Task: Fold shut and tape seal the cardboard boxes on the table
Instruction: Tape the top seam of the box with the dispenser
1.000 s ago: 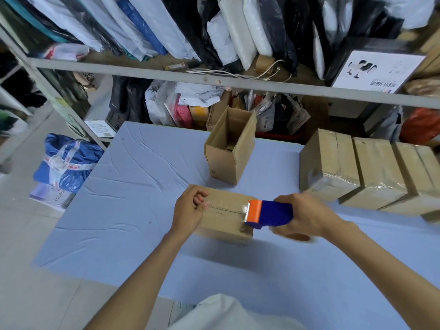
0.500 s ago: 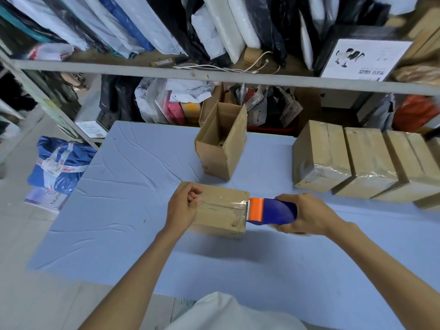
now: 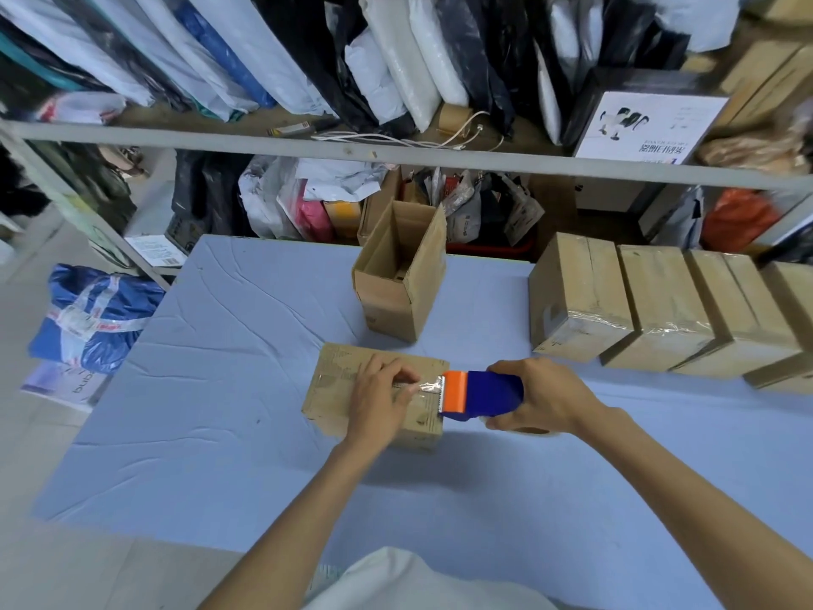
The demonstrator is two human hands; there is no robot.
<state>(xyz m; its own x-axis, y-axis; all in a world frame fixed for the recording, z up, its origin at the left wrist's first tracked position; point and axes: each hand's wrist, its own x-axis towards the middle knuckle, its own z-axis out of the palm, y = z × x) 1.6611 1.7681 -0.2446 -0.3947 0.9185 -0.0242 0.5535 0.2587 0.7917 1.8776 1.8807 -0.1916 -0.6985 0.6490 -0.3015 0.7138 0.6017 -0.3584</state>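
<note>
A closed box (image 3: 334, 385) lies about the middle of the bench (image 3: 220, 389), which is covered in pale blue cloth. The left hand (image 3: 378, 398) rests on the box top, its fingers (image 3: 402, 380) lying fairly straight and pressing down on a strip of clear tape (image 3: 426, 385) that runs along the top towards the box's right end. It grips nothing.

The right hand (image 3: 545, 400) is wrapped round a blue dispenser (image 3: 488, 394) with an orange front. It holds the dispenser just off the box's right end, with the toothed edge at the top right corner of the box where the tape meets it.

Behind the box, nearer the far edge, an open box (image 3: 396, 297) stands upright with its flaps up. Something small lies inside it, too dim to tell what.

Along the far right of the bench a row of sealed boxes (image 3: 660, 301) sits side by side, touching one another, with glossy tape over their ends.

Past the far edge a shelf (image 3: 308, 147) holds bags and parcels, and a blue bag (image 3: 92, 319) lies on the floor off the left edge.
</note>
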